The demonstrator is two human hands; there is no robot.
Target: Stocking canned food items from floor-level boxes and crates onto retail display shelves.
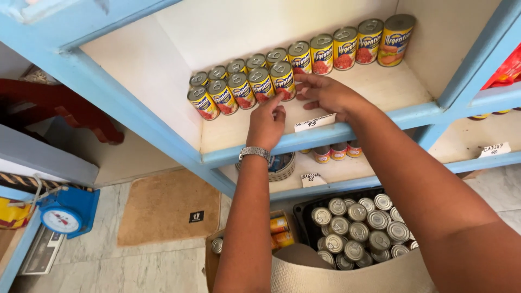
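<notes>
Cans (282, 80) touched by left hand (266, 123) forefinger, right hand (325, 93) fingertips.

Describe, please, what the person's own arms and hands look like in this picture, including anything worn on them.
Both arms are bare up to the picture's edge; no sleeves or gloves show. The left hand has a silver metal link watch band around the wrist. The right hand has nothing on its wrist, and no rings can be made out on either hand. The nails look short and unpainted.
</notes>
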